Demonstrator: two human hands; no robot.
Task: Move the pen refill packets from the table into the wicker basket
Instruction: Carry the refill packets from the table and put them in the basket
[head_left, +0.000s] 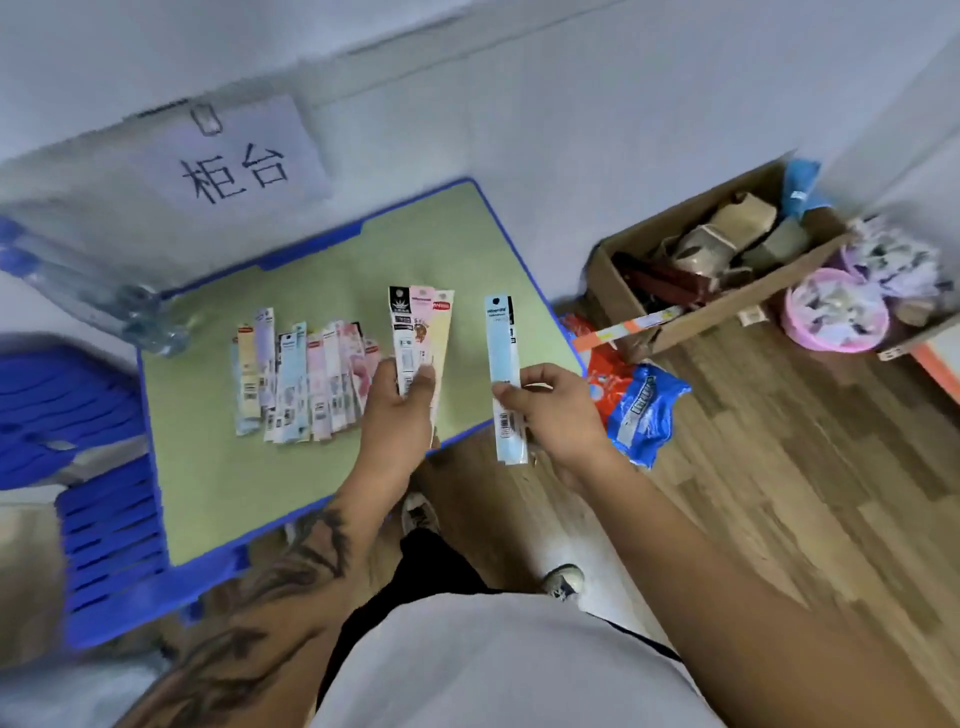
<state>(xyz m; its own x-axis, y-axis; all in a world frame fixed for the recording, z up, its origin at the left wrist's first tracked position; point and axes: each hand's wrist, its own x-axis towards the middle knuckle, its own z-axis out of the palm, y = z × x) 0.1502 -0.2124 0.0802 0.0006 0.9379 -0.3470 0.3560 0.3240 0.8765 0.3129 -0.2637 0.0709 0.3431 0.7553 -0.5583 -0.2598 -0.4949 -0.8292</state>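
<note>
A row of several pastel pen refill packets (304, 379) lies on the green table (218, 483) with its blue rim. My left hand (400, 415) grips a fan of three packets (418, 332), held upright above the table's right part. My right hand (550, 410) pinches a single light-blue packet (503, 353) over the table's right edge. No wicker basket is visible in this view.
A blue plastic chair (83, 467) stands left of the table. A cardboard box (717, 270) of oddments and a pink tub (836, 312) sit on the wooden floor at right. A red and blue plastic bag (634, 400) lies beside the table. A paper sign (234, 156) hangs on the wall.
</note>
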